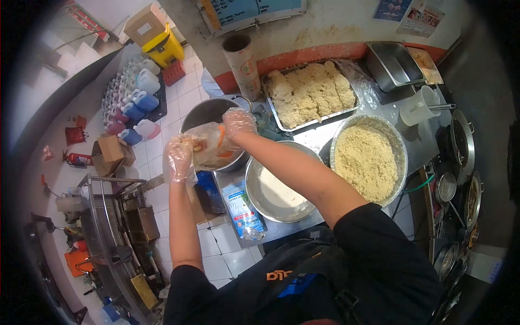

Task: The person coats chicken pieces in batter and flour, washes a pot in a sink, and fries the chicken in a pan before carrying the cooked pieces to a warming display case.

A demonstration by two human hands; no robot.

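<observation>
A clear plastic bag with orange and brownish contents is stretched between my two gloved hands, over a deep metal pot. My left hand grips its left end, and my right hand closes on its upper right part near the pot's rim. Under my right forearm sits a round metal bowl of whitish liquid or batter. To its right is a large bowl of pale yellow crumbs. Behind them, a rectangular tray holds crumb-coated pieces.
A blue and white packet lies at the table's front edge. An empty metal pan, a plastic jug and a cardboard-like tube stand toward the wall. Pans hang or rest at the right; jugs stand on the floor at left.
</observation>
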